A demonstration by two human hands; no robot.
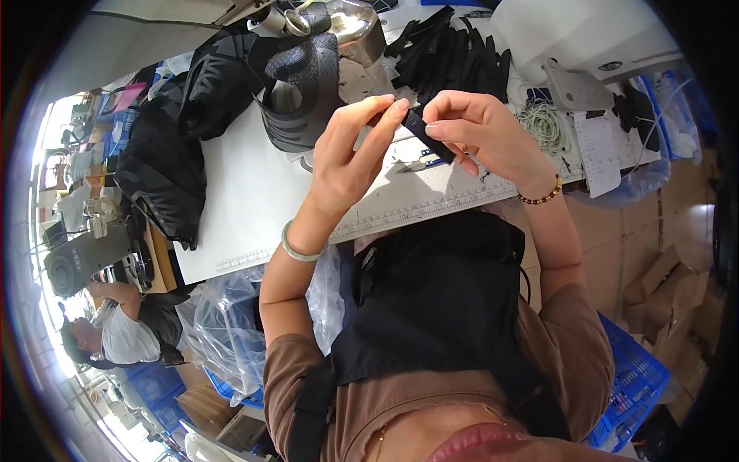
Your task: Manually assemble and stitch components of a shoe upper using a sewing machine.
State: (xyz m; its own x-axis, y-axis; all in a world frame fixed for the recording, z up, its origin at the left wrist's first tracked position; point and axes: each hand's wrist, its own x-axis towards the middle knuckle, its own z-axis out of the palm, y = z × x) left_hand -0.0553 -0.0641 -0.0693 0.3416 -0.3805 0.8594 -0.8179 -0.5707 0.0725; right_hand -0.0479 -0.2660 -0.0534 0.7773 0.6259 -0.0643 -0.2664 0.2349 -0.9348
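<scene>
Above the white table (254,200), both my hands are raised close together. A short, flat black strip (428,135) slants between them. My left hand (348,154) pinches at the strip's upper end with thumb and forefinger; a small pale, see-through bit shows by those fingertips, too small to name. My right hand (489,137) has thumb and forefinger closed at the strip's side, the other fingers curled below. Beyond them lies a heap of black strips (454,58). A grey-black shoe upper (296,127) stands just left of my hands. Under the strip, a small tool with blue parts (433,160) is partly hidden.
More black shoe uppers (165,154) lie on the left. A bundle of pale cord (543,127), a written paper sheet (599,154) and a white machine (593,38) are at right. A ruler scale (369,221) runs along the near edge. Another person (127,331) sits far left.
</scene>
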